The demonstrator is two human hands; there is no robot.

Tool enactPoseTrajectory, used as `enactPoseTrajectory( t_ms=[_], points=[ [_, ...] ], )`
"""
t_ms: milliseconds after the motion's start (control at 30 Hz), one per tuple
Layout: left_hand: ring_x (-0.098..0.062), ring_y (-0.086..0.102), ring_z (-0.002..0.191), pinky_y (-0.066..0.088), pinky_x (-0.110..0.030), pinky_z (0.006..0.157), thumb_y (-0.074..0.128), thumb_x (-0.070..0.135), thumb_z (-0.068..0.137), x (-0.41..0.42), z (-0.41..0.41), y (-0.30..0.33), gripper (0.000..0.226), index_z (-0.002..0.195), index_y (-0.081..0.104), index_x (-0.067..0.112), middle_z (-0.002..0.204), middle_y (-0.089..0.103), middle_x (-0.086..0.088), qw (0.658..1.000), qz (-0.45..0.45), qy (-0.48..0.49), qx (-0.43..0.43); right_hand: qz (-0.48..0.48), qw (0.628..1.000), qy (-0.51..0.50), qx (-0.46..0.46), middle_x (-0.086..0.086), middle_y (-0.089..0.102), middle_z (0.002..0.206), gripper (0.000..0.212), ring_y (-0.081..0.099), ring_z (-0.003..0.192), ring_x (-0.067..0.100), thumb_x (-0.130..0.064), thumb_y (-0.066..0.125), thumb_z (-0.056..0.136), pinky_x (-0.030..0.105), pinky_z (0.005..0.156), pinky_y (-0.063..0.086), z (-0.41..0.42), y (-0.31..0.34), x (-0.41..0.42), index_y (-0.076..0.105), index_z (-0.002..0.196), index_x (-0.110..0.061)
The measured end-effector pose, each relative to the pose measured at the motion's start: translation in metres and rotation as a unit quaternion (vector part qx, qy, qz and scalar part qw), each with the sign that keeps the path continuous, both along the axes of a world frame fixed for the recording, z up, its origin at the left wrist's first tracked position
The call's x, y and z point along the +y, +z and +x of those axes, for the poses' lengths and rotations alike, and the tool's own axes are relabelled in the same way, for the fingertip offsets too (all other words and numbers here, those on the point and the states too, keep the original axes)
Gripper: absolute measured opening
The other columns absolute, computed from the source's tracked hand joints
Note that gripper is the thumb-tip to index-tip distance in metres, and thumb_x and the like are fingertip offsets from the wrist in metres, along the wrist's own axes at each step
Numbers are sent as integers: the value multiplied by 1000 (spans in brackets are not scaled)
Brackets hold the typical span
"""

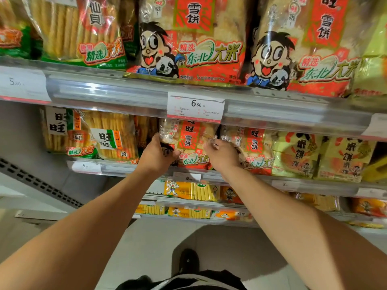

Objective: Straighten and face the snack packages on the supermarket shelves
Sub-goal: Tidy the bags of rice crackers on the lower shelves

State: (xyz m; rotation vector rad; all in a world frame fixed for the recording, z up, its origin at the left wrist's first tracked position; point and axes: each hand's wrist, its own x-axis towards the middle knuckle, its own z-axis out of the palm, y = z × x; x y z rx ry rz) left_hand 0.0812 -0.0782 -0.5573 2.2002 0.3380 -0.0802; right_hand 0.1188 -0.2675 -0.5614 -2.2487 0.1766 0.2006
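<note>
A red and clear rice cracker bag [191, 143] stands on the second shelf [134, 169], just below the 6.50 price tag [195, 106]. My left hand [157, 153] grips its left edge, thumb across the front. My right hand [222, 155] grips its right edge, fingers curled into the crinkled plastic. A matching red bag [254, 149] stands right beside it. Two larger bags of the same snack [192, 38] [303, 47] face forward on the top shelf.
Green and orange cracker stick bags [113, 137] lean at the left of the second shelf; yellow bags [297, 155] fill its right. Lower shelves hold yellow and orange packs [192, 191]. A grey perforated panel [37, 183] borders the left. Pale floor and a black shoe [188, 260] lie below.
</note>
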Motion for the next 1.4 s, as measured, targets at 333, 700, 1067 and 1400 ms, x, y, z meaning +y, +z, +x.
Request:
enactPoseTrajectory(
  t_ms=[333,700,1067,1400],
  points=[
    [-43,17,145,26,-48,117,71,9,82,-7,-84,-37,86,150,20,-7,157,14,-27,962,197,-156,-103,51,998,-18,-36,-5,52,139,52,51,121,7,-6,55,93,16,99,35,-115,-15,-31,45,142,-20],
    [-27,9,151,17,-44,120,56,28,91,-86,-88,-34,74,155,21,14,163,14,-6,874,303,-366,-103,12,990,-140,12,17,56,130,60,60,93,21,17,46,86,7,67,43,-171,-38,-165,45,139,-13],
    [-20,-27,143,-8,-42,119,43,29,98,-219,-62,-29,78,155,-10,21,156,-30,-3,879,372,-287,-82,-273,959,29,-70,-7,-4,162,92,-7,148,17,4,59,78,38,120,9,-93,-27,-321,15,153,-26],
    [-23,-21,148,7,-50,121,57,28,91,-256,-58,-39,96,154,-13,18,153,-37,1,901,392,-182,46,-258,945,173,-105,-12,-18,158,93,-16,147,15,3,58,82,26,115,-6,-75,-48,-384,9,154,-26]
  ],
)
